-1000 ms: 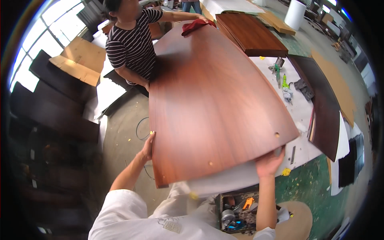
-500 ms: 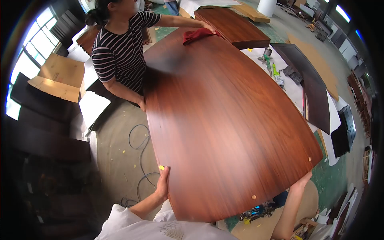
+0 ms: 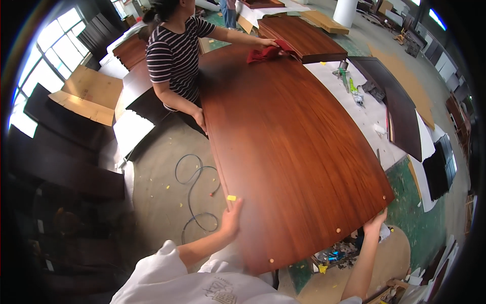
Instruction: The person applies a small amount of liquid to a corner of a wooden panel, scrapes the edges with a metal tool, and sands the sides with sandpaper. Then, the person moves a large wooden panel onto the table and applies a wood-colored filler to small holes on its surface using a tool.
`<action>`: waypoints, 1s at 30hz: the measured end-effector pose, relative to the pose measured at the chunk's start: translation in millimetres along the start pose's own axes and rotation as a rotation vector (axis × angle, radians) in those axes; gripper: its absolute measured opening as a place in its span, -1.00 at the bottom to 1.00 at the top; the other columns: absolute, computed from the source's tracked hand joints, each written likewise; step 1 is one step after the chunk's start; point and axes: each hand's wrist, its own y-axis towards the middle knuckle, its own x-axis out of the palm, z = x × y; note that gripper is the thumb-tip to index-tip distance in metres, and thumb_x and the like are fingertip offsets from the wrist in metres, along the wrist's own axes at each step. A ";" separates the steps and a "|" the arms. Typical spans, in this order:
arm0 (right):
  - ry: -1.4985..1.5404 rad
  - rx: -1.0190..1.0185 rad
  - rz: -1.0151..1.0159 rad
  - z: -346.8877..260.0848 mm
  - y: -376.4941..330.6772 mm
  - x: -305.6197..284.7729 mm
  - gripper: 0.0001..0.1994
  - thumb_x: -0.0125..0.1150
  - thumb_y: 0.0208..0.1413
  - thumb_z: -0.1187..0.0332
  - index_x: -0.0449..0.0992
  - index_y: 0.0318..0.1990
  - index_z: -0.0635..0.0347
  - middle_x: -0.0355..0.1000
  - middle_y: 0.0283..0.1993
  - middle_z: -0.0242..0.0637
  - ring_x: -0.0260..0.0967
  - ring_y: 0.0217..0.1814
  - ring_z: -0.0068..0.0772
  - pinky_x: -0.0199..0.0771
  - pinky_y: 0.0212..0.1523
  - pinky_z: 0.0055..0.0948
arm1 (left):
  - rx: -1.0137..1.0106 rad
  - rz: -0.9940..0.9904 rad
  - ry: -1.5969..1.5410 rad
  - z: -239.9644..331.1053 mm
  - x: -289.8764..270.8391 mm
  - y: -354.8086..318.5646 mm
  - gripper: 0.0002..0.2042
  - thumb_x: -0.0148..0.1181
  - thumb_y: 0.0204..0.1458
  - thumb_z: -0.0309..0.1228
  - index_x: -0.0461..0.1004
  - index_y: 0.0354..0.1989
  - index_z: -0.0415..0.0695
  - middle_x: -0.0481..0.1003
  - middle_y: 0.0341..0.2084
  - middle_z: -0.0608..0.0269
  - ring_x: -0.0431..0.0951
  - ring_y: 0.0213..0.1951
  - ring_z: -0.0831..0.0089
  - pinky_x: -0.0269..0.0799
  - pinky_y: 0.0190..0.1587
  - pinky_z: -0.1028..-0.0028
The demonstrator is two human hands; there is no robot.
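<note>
- Two hands grip one large reddish-brown wooden panel (image 3: 298, 147): left hand (image 3: 232, 219) on its near-left edge, right hand (image 3: 375, 222) at its near-right corner, fingers curled onto the wood.
- Judged step: steadying the panel; any shift next needs both hands moving together with the co-worker's hand (image 3: 200, 119) at its far-left edge.

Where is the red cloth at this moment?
In the head view, the red cloth lies at the far end of the large wooden panel, under the co-worker's hand, beside a stack of boards.

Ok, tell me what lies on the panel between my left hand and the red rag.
Only bare polished wood: in the head view the large wooden panel runs uncluttered from the left hand to the red rag.
</note>
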 end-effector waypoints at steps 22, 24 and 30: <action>-0.142 0.079 0.347 236.5 -207.6 68.3 0.00 0.15 0.18 -0.41 0.11 0.58 0.12 0.09 0.63 -0.16 0.11 0.60 0.00 0.20 0.52 -0.03 | -0.038 -0.442 -0.031 231.0 -33.8 272.4 -0.10 0.25 0.12 0.34 0.31 0.45 -0.12 0.41 0.37 0.18 0.36 0.40 0.21 0.20 0.45 -0.02; -0.149 0.050 0.364 241.4 -213.5 73.8 -0.01 0.19 0.18 -0.39 0.14 0.56 0.13 0.11 0.62 -0.18 0.12 0.59 -0.01 0.20 0.53 -0.06 | -0.056 -0.452 0.017 234.5 -26.3 278.4 -0.11 0.29 0.11 0.30 0.33 0.43 -0.14 0.43 0.36 0.16 0.41 0.37 0.19 0.26 0.44 0.01; 0.040 -0.081 0.102 240.4 -231.5 29.0 -0.14 0.10 0.35 -0.25 0.05 0.62 0.06 0.05 0.67 -0.30 0.03 0.66 -0.15 0.10 0.59 -0.06 | 0.086 -0.485 0.042 194.4 -29.0 284.2 0.02 0.39 0.08 0.25 0.10 0.58 -0.08 0.20 0.53 0.11 0.17 0.52 0.17 0.07 0.55 0.11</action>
